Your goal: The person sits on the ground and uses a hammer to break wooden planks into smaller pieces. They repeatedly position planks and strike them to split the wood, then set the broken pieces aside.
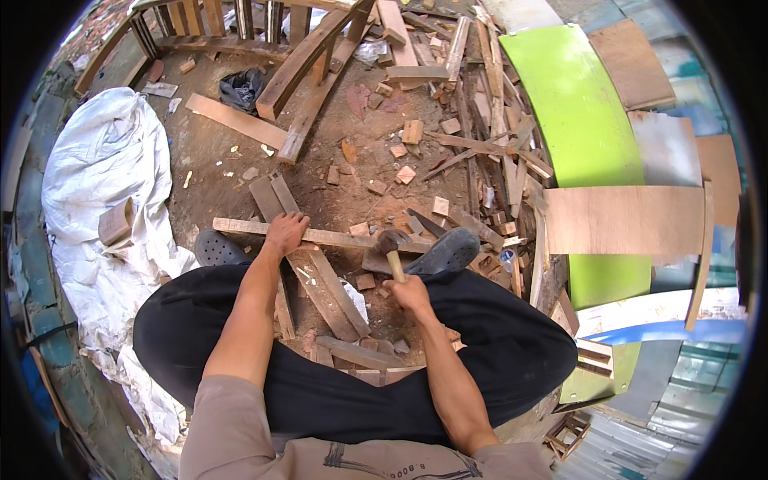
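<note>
My left hand [286, 234] is closed over a long wooden strip [336, 238] that lies crosswise in front of me. The strip rests across a pair of longer boards [324, 292] running lengthwise over the ground between my legs. In my right hand [410, 294] is a hammer [395, 262], gripped by its pale wooden handle. Its dark head is up near the strip's right part, beside my grey clog [450, 251]; whether it touches the wood I cannot tell. Any nail under my left fingers is hidden.
Several small wood blocks [412, 132] are scattered over the dirt ahead. A slatted wooden frame [300, 72] stands at the far left. White sheeting [104, 160] covers the left side. A lime-green panel [572, 120] and a brown board [632, 220] lie at right.
</note>
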Motion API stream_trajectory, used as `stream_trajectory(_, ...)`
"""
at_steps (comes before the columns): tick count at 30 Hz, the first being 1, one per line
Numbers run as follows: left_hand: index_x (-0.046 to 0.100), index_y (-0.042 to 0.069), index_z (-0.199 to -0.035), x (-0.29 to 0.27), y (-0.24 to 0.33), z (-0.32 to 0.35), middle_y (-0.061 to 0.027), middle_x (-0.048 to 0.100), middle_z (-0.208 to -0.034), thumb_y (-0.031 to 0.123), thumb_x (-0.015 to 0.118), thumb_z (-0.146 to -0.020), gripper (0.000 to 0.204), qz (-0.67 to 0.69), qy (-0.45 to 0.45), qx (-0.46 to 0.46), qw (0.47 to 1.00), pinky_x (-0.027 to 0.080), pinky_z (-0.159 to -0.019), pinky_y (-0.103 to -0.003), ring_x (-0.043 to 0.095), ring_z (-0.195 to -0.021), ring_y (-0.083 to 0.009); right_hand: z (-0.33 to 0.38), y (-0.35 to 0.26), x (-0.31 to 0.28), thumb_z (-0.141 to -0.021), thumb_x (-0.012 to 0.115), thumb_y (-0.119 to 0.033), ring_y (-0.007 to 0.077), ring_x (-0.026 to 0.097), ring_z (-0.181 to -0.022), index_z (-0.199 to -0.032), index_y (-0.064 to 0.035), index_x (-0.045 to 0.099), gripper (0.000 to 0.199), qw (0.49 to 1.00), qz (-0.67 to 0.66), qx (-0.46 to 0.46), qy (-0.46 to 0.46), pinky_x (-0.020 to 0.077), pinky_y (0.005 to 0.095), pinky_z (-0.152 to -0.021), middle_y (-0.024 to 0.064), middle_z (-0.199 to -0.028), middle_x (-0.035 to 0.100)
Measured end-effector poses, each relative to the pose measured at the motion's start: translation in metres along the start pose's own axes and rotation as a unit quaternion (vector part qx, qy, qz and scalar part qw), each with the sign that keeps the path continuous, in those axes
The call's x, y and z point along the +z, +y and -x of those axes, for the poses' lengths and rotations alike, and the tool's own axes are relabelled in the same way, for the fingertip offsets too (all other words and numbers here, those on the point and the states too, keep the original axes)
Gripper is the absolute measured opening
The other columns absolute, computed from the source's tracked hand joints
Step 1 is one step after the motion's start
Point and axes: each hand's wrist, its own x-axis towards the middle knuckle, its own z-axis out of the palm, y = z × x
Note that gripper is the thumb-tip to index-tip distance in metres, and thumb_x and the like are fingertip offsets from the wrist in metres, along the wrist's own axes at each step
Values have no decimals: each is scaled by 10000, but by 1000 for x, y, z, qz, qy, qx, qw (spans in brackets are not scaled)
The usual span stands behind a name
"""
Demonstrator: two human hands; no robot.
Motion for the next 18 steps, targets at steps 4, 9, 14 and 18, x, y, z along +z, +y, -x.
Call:
stream_trajectory(4,569,71,-1082,-24,6,-11,-104,640,-1021,782,608,-651,833,-18,21,18,999,476,-866,-403,603,-1035,-278,39,-7,-52,-836,716,-213,123,455,-420,-775,-6,584,253,998,-62,10,16,345,297,-397,12,-557,500)
stream_trajectory(9,614,56,-930,-70,0,-46,-142,663,-848,771,647,-639,772,-56,50,95,993,516,-736,-422,657,-875,-323,101,-28,-103,-873,688,-223,103,420,-427,-762,-40,547,256,990,-137,-26,30,327,287,-388,-16,-567,451)
stream_trajectory(14,705,8,-766,-143,26,-67,-204,679,-752,746,663,-674,744,-44,-31,81,995,540,-685,-444,683,-768,-372,164,-23,-138,-877,704,-249,98,430,-452,-754,-72,500,297,984,-174,-32,21,339,275,-402,-18,-596,451)
stream_trajectory(18,697,-27,-886,-163,43,-67,-232,692,-900,759,651,-671,817,25,-93,28,995,535,-781,-444,675,-892,-383,166,-1,-151,-865,729,-267,99,427,-443,-760,-64,517,311,981,-186,-48,36,337,271,-395,-12,-588,458)
